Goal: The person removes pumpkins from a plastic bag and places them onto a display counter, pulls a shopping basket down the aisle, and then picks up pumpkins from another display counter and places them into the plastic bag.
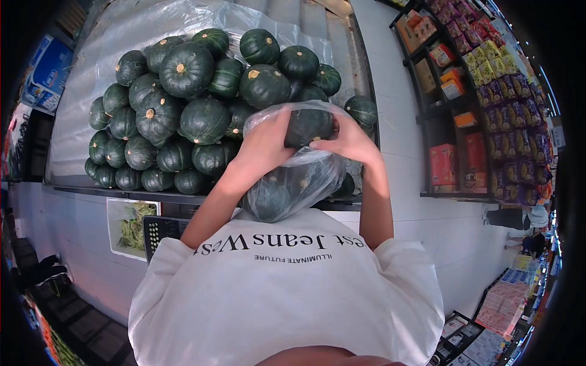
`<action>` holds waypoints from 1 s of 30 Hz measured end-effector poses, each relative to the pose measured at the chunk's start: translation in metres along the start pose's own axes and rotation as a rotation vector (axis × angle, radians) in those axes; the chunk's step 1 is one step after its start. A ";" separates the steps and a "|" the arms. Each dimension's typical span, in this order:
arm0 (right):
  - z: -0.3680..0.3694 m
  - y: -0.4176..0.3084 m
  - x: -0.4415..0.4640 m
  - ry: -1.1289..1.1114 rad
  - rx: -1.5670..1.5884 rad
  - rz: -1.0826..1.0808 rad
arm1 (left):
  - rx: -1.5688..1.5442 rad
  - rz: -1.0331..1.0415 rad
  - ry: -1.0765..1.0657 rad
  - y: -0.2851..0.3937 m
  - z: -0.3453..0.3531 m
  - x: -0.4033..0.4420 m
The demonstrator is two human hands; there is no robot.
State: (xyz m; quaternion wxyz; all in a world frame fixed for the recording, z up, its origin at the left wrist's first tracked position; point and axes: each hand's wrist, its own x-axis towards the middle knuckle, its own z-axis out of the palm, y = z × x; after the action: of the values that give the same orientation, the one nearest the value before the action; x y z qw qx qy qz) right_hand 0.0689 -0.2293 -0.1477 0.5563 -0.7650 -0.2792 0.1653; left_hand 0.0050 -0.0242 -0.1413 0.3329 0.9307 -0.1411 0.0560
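Observation:
My left hand (262, 143) and my right hand (351, 137) are at the mouth of a clear plastic bag (320, 177), with a dark green pumpkin (308, 127) between them. The right thumb presses on the pumpkin near its stem. Fingers of the left hand curl along its other side, partly behind the plastic. Lower in the bag, against my shirt, more dark green pumpkins (268, 198) show through the film. A large pile of pumpkins (204, 120) lies just beyond and to the left of my hands.
The pile rests on a display stand (67, 140) lined with plastic sheeting. A single pumpkin (361, 111) sits by its right edge. A white box of greens (131, 229) is below at the left. Shelves of packaged goods (513, 116) stand across the aisle at right.

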 end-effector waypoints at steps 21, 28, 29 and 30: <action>0.042 -0.096 0.007 0.200 0.659 0.065 | -1.013 -0.036 0.448 0.009 -0.043 -0.008; 0.016 -0.116 -0.011 0.090 0.193 0.078 | -1.673 -0.266 0.066 -0.007 -0.039 -0.003; 0.008 -0.127 -0.015 0.073 0.121 0.144 | -1.810 -0.262 0.019 -0.007 -0.039 -0.003; 0.001 -0.146 -0.019 0.199 0.129 0.307 | -1.947 -0.257 -0.032 -0.006 -0.040 -0.002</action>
State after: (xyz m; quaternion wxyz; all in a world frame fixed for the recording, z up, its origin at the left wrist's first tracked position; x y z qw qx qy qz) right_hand 0.0174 -0.2075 -0.0117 0.5972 -0.7740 -0.0915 0.1892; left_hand 0.0043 0.0066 -0.1146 0.9562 0.2587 -0.0276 -0.1341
